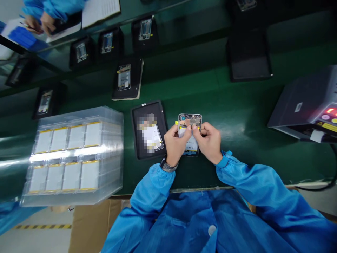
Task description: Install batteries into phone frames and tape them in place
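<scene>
An opened smartphone (190, 144) lies on the green table in front of me, its circuit board showing at the top and a white battery below. My left hand (177, 142) grips its left edge, with the thumb pressed on the upper part of the battery. From the other side my right hand (207, 140) holds the right edge, its thumb beside the left one. A yellow tab sticks out at the phone's upper left. Just left of my hands is a black tray (135, 140) with a partly blurred phone and white part in it.
Clear plastic trays (110, 158) of white batteries are stacked at left. Black trays with opened phones (124, 77) stand farther back, near a bare black tray (250, 59). A dark device (302, 102) with a red display sits at right. Another person's hands (42, 24) show at top left.
</scene>
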`<move>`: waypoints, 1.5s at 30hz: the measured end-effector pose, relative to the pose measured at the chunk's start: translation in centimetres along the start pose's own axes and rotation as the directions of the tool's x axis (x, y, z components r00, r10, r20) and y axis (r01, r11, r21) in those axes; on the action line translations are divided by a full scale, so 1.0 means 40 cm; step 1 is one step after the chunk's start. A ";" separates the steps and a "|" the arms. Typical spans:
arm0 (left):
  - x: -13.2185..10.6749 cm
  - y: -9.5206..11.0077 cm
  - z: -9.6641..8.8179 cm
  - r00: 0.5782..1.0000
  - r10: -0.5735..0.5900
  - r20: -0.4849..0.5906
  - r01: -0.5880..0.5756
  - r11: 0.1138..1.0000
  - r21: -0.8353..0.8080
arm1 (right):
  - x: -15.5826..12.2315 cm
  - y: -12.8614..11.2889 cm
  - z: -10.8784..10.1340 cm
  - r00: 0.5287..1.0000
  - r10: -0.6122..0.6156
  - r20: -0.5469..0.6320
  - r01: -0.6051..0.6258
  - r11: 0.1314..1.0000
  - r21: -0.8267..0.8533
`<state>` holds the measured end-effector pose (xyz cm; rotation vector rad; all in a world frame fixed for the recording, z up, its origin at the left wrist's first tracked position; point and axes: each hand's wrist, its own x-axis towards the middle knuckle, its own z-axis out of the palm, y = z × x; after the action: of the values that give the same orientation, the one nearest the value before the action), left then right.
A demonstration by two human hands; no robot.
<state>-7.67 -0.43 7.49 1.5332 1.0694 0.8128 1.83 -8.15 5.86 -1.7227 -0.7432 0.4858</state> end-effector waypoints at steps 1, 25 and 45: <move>0.000 -0.001 0.000 1.000 0.001 0.004 -0.001 1.000 0.007 | -0.001 0.002 0.001 1.000 -0.003 -0.011 0.003 1.000 0.001; -0.017 -0.022 -0.027 0.945 0.120 0.304 -0.071 0.984 -0.165 | 0.034 0.008 -0.030 1.000 -0.008 0.023 0.007 0.998 0.058; -0.006 -0.029 -0.040 0.932 0.146 0.331 -0.128 0.989 -0.078 | 0.044 0.012 -0.040 0.995 -0.007 0.102 0.001 0.999 0.053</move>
<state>-9.47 0.01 6.72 1.6425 0.6899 0.6376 4.23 -8.12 5.95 -1.6564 -0.7993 0.5892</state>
